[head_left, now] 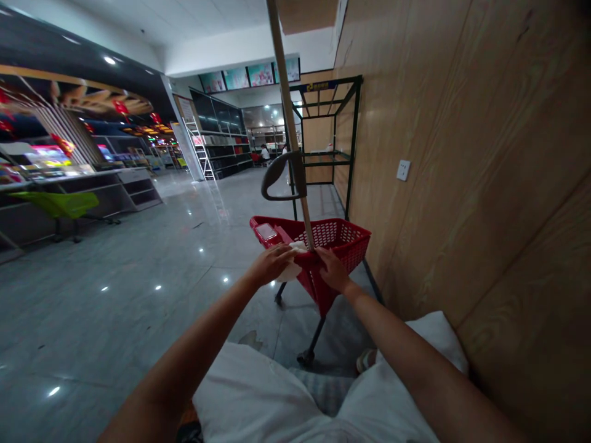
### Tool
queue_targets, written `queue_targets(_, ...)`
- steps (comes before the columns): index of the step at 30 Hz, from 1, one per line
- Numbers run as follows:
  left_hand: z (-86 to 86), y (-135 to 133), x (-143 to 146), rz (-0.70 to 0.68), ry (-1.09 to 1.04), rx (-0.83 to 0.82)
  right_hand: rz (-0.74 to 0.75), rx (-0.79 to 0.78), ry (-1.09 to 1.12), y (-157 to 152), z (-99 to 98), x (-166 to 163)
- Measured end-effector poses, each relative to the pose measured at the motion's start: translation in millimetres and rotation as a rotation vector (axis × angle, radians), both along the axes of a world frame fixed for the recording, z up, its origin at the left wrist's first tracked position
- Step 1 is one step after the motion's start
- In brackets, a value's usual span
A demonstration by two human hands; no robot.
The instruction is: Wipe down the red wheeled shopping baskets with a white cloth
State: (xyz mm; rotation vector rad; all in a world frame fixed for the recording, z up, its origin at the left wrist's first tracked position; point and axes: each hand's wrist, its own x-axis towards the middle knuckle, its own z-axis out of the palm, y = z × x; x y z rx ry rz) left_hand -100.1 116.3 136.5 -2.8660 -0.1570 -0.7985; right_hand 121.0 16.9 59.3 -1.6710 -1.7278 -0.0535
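A red plastic shopping cart (339,251) with perforated basket walls stands in front of me on thin dark legs with casters. My left hand (276,261) presses a white cloth (295,263) against the near left rim, its fingers bent over the cloth. At the near right rim, my right hand (332,269) grips the red edge, with the fingertips partly hidden. Between both hands a long pale pole (290,123) rises from the cart, leaning slightly left. A grey loop handle (272,178) is at the pole's middle; how it is fixed I cannot tell.
Close on my right runs a wood-grain wall (438,123) with a socket (403,170). Behind the cart stands a dark metal rack (355,123). Left are a green chair (60,203), a counter (138,187) and glossy floor (161,326). A stepladder (203,154) and distant people are farther back.
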Motion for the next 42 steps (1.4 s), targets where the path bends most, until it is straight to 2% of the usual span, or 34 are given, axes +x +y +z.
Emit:
queue_targets(2, -8.5, -2, 12, -0.037, -0.055, -0.023, -0.127, 0.038, 0.035, -11, 8.0, 3)
queue_targets(5, -24.0, -4, 32, -0.068, -0.182, -0.059, -0.276, 0.189, 0.038, -25, 22.7, -11)
queue_targets(7, -31.2, -2, 45, -0.094, -0.229, -0.07, -0.228, 0.246, -0.035, -31, 31.5, -25)
queue_targets(9, -32.8, 3, 56, -0.111, -0.208, -0.072, -0.162, 0.237, -0.097, -32, 37.3, -35)
queue_targets(11, -28.4, 10, 61, -0.063, -0.174, -0.085, -0.164, 0.196, -0.113, -30, 40.8, -37)
queue_targets(14, -13.7, 20, 64, 0.083, -0.153, -0.117, -0.207, 0.133, -0.111, -25, 50.4, -29)
queue_targets(18, 10.2, 20, 74, 0.191, -0.178, -0.076, -0.325, -0.024, -0.148, -19, 80.8, -22)
queue_targets(21, 21.6, 14, 90, 0.261, -0.205, -0.048, -0.381, -0.132, -0.216, -14, 98.4, -29)
queue_targets(23, 23.2, 12, 99, 0.246, -0.116, -0.062, -0.373, -0.147, -0.259, -11, 97.9, -37)
queue_targets(27, 18.3, 20, 98, 0.162, 0.044, -0.104, -0.385, -0.078, -0.34, -12, 78.1, -40)
queue_targets(29, 15.8, 30, 89, 0.167, 0.044, -0.121, -0.381, -0.048, -0.36, -18, 69.8, -33)
queue_targets(32, 11.2, 39, 76, 0.222, -0.063, -0.185, -0.355, -0.036, -0.379, -27, 65.2, -20)
queue_targets(35, 3.3, 25, 79, 0.182, -0.16, -0.217, -0.362, -0.026, -0.39, -35, 64.6, -10)
queue_targets(38, -1.5, -3, 100, 0.092, -0.149, -0.19, -0.383, -0.036, -0.389, -41, 63.9, -5)
queue_targets(40, 1.1, -13, 116, 0.091, -0.132, -0.179, -0.38, -0.039, -0.388, -45, 63.2, -2)
queue_targets(42, 7.7, -11, 126, 0.122, -0.107, -0.182, -0.363, -0.03, -0.388, -48, 62.5, 2)
